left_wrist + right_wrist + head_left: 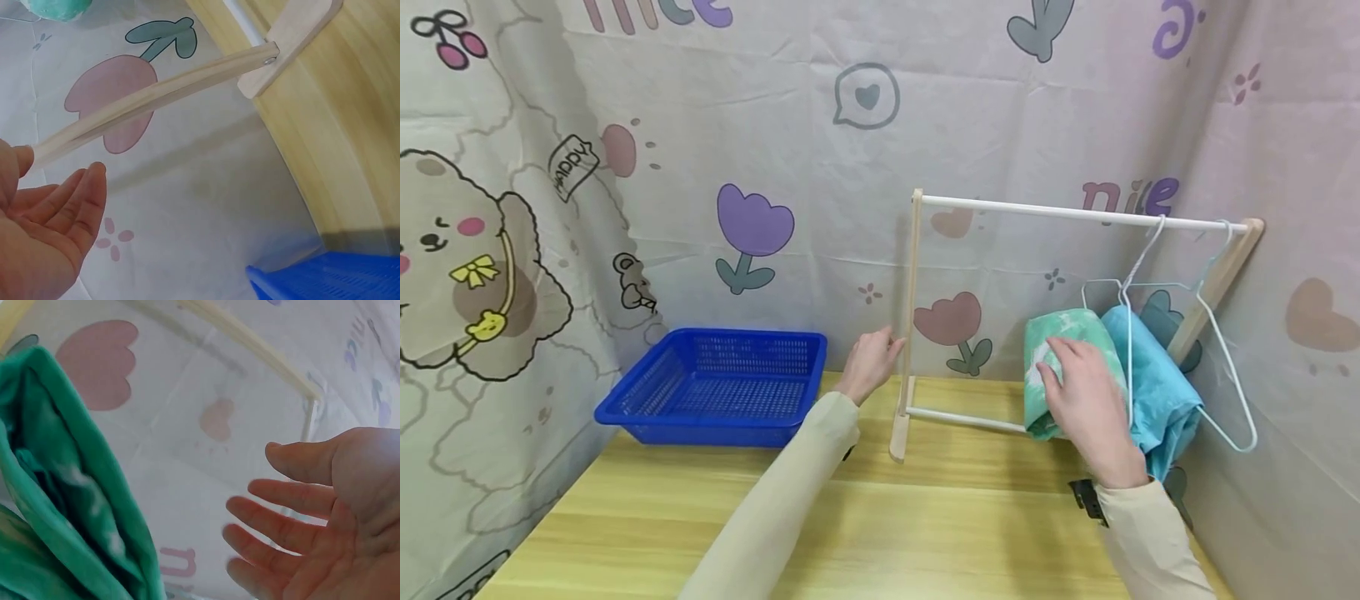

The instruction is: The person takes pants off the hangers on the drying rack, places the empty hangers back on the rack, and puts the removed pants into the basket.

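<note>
A small clothes rack with a white top rail and wooden posts stands on the table. My left hand is beside its left post, fingers slightly bent and holding nothing; whether the thumb touches the post I cannot tell. On the right, a green patterned cloth and a light blue cloth hang folded on white hangers. My right hand is in front of the green cloth in the head view. The right wrist view shows its fingers spread, apart from the green cloth.
A blue plastic basket sits at the back left of the wooden table. Printed curtain hangs behind and on both sides, close to the rack's right post. A white lower bar runs near the tabletop.
</note>
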A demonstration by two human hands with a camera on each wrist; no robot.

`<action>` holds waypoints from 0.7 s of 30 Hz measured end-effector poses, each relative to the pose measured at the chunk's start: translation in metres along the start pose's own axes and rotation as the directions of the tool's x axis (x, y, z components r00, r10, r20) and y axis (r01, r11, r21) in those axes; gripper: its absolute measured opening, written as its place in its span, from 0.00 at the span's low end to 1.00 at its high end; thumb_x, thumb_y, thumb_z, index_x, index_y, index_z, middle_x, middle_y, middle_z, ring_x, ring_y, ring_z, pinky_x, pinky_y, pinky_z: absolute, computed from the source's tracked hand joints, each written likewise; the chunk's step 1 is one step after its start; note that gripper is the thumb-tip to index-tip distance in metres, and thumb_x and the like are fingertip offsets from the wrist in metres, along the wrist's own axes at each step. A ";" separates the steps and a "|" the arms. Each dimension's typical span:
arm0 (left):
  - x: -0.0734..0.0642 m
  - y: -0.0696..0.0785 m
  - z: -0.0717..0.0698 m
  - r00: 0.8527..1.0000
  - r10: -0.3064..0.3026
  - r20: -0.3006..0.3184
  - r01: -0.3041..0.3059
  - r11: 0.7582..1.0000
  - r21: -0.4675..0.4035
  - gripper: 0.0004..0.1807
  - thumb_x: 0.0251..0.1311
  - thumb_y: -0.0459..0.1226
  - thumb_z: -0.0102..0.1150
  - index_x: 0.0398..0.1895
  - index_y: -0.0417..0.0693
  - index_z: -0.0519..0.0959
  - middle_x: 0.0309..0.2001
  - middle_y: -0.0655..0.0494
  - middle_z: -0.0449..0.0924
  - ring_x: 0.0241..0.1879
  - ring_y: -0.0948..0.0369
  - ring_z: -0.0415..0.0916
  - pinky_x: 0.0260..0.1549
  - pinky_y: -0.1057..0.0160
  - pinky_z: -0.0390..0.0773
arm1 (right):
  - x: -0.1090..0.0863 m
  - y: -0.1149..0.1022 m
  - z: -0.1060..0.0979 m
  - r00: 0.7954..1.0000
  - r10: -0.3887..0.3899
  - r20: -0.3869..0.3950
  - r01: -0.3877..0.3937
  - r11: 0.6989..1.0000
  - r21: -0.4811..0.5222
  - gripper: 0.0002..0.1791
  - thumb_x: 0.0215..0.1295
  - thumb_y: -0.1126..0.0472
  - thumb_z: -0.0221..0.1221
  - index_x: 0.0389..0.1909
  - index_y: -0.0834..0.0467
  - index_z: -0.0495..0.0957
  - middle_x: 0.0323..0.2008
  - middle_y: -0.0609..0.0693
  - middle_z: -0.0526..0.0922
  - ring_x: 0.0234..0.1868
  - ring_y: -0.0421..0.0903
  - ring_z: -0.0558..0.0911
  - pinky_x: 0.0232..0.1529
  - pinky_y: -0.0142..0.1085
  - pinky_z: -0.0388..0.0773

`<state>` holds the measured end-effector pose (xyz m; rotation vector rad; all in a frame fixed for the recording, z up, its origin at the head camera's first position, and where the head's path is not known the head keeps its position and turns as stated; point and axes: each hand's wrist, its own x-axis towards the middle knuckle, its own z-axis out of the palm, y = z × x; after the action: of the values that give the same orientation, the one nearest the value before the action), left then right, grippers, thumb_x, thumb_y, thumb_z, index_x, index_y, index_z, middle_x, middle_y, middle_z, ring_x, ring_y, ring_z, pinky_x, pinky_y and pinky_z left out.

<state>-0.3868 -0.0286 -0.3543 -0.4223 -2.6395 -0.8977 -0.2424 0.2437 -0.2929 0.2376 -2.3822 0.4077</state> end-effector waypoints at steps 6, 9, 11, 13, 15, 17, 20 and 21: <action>0.007 0.000 0.002 0.999 0.026 0.021 -0.025 1.000 -0.011 0.12 0.75 0.43 0.46 0.37 0.45 0.73 0.27 0.50 0.78 0.22 0.58 0.72 0.22 0.63 0.73 | 0.005 0.014 -0.014 0.998 0.069 -0.005 -0.069 0.998 -0.016 0.33 0.67 0.64 0.58 0.68 0.74 0.59 0.67 0.76 0.58 0.69 0.72 0.55 0.70 0.64 0.49; 0.009 0.001 0.005 0.996 0.081 0.040 -0.081 0.997 0.000 0.10 0.75 0.41 0.47 0.40 0.44 0.73 0.28 0.51 0.78 0.22 0.60 0.73 0.22 0.65 0.74 | 0.004 0.022 -0.019 0.983 0.179 0.038 -0.179 0.984 0.004 0.41 0.69 0.62 0.55 0.74 0.72 0.44 0.73 0.76 0.41 0.71 0.75 0.48 0.68 0.68 0.47; 0.009 0.002 0.007 0.994 0.101 0.044 -0.101 0.995 -0.007 0.09 0.74 0.39 0.48 0.42 0.44 0.74 0.30 0.51 0.79 0.22 0.60 0.73 0.22 0.66 0.75 | 0.004 0.027 -0.021 0.964 0.252 0.084 -0.255 0.967 0.027 0.44 0.72 0.60 0.51 0.76 0.68 0.34 0.75 0.73 0.35 0.69 0.76 0.53 0.61 0.70 0.57; 0.009 0.002 0.009 0.994 0.105 0.037 -0.104 0.994 -0.010 0.08 0.74 0.39 0.48 0.42 0.44 0.75 0.31 0.52 0.80 0.23 0.61 0.74 0.23 0.67 0.75 | 0.005 0.033 -0.022 0.946 0.298 0.125 -0.307 0.950 0.060 0.44 0.74 0.58 0.47 0.76 0.67 0.28 0.75 0.73 0.36 0.66 0.76 0.58 0.53 0.70 0.63; 0.009 0.002 0.010 0.995 0.094 0.025 -0.094 0.995 -0.021 0.08 0.74 0.38 0.48 0.41 0.44 0.75 0.30 0.52 0.80 0.23 0.61 0.74 0.22 0.67 0.75 | 0.007 0.038 -0.021 0.932 0.322 0.167 -0.343 0.933 0.111 0.43 0.76 0.57 0.42 0.75 0.67 0.24 0.73 0.75 0.41 0.62 0.75 0.62 0.48 0.68 0.66; 0.009 0.003 0.011 0.996 0.084 0.014 -0.083 0.996 -0.036 0.08 0.73 0.37 0.49 0.40 0.43 0.77 0.29 0.51 0.80 0.22 0.61 0.73 0.22 0.66 0.74 | 0.009 0.044 -0.021 0.931 0.323 0.171 -0.350 0.922 0.167 0.38 0.77 0.57 0.38 0.75 0.70 0.30 0.69 0.78 0.49 0.55 0.73 0.67 0.46 0.63 0.67; 0.009 0.003 0.011 0.997 0.070 0.014 -0.069 0.995 -0.068 0.10 0.73 0.37 0.49 0.41 0.41 0.79 0.30 0.49 0.81 0.22 0.60 0.73 0.21 0.66 0.74 | 0.012 0.051 -0.021 0.939 0.315 0.134 -0.339 0.915 0.220 0.27 0.78 0.57 0.35 0.67 0.72 0.53 0.52 0.75 0.65 0.45 0.67 0.69 0.40 0.55 0.67; 0.010 0.003 0.011 0.998 0.065 0.012 -0.064 0.995 -0.079 0.10 0.73 0.36 0.49 0.43 0.40 0.80 0.32 0.48 0.83 0.23 0.60 0.74 0.22 0.66 0.75 | 0.013 0.053 -0.021 0.941 0.318 0.119 -0.337 0.914 0.225 0.24 0.78 0.56 0.35 0.61 0.71 0.59 0.46 0.72 0.67 0.39 0.63 0.69 0.36 0.51 0.67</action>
<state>-0.3967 -0.0175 -0.3571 -0.5328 -2.5946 -0.9831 -0.2541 0.2993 -0.2815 -0.0420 -2.4523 0.8657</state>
